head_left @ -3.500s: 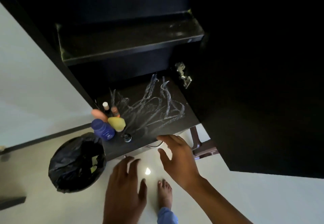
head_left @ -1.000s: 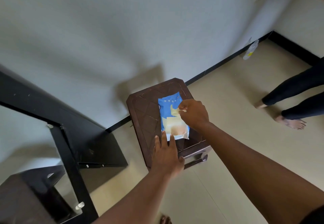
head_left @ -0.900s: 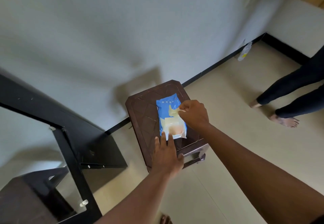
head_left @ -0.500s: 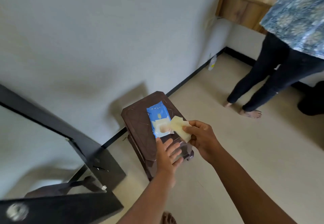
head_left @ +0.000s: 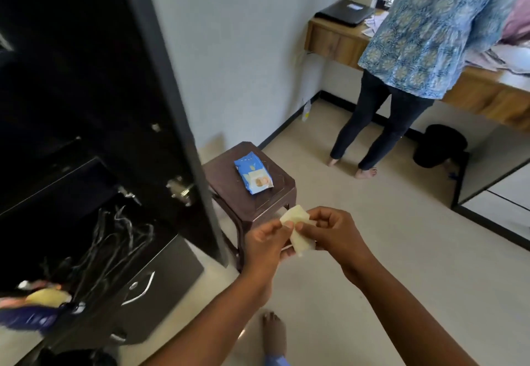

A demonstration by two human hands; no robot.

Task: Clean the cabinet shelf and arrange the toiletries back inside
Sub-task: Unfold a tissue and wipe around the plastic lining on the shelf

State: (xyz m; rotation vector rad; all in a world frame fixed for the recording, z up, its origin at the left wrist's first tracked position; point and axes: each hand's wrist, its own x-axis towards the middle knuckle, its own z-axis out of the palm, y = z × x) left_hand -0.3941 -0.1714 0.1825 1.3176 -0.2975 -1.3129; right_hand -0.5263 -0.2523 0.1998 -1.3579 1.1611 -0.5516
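At the far left stands the black cabinet (head_left: pixel 86 93), its door (head_left: pixel 177 125) swung open. The lower shelf (head_left: pixel 94 239) inside is dark and carries pale, chalky streaks across its surface. At the front left corner of this shelf a few toiletries (head_left: pixel 37 305) lie together — a yellow shape, something pink, a dark blue bottle — all blurred, so their exact form cannot be told. Below the shelf is a drawer front with a curved metal handle (head_left: pixel 139 288).

Just to the right of the open door a brown plastic stool (head_left: pixel 275 196) stands on the pale floor. On its top lies a blue wipes packet (head_left: pixel 253 176), flat, with its light label facing up.

In front of the stool, the two hands meet over the floor. The left hand (head_left: pixel 265 244) has its thumb and fingers curled and pinches the near edge of a folded pale wipe (head_left: pixel 298 229). The right hand (head_left: pixel 337 236) pinches the same wipe from the other side, thumb against curled fingers. The wipe is held in the air between them, apart from the stool and the shelf.

Further right, another person (head_left: pixel 413 59) in a blue patterned top and dark trousers stands barefoot at a wooden counter (head_left: pixel 332 40), back turned. A dark bin (head_left: pixel 440 145) sits on the floor near that person.
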